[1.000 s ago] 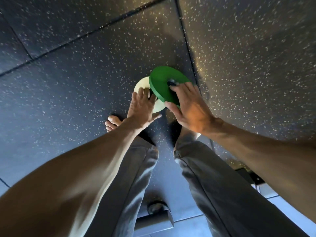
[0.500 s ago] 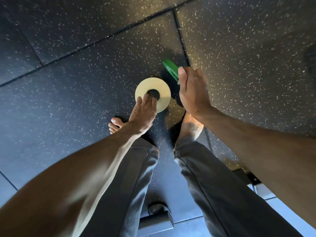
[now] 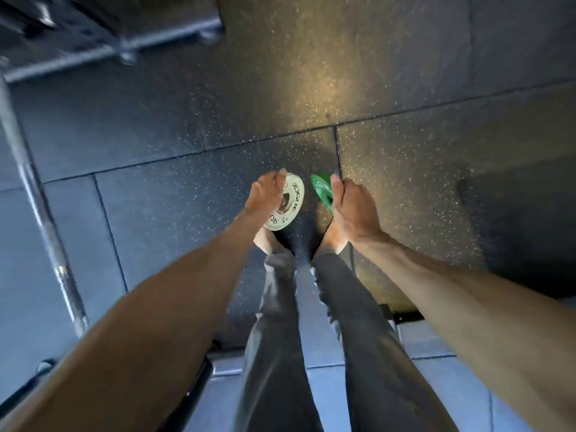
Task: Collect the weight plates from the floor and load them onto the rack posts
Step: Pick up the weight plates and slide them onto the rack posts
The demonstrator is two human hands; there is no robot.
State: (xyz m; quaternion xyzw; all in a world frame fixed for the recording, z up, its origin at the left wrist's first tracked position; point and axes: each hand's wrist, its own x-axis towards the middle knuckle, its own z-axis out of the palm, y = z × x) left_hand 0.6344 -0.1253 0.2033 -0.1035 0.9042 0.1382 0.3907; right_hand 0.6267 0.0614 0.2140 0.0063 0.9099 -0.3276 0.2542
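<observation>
The view is dim. A warm yellow pool of light lies on the rubber floor (image 3: 311, 88) beyond the white plate (image 3: 294, 198) and to its right; left of it the floor turns cold blue-grey. Motion blur softens everything, smearing the green plate (image 3: 321, 190) just right of it and, worst, the barbell (image 3: 47, 232) far to its left. Wide-angle stretch swells the forearms (image 3: 162, 322) nearer than it.

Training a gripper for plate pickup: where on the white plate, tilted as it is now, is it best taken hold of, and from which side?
Probably the upper rim, from the left. The white plate hangs nearly on edge, thin and flat, printed face turned right; the left hand grips that rim there.
</observation>
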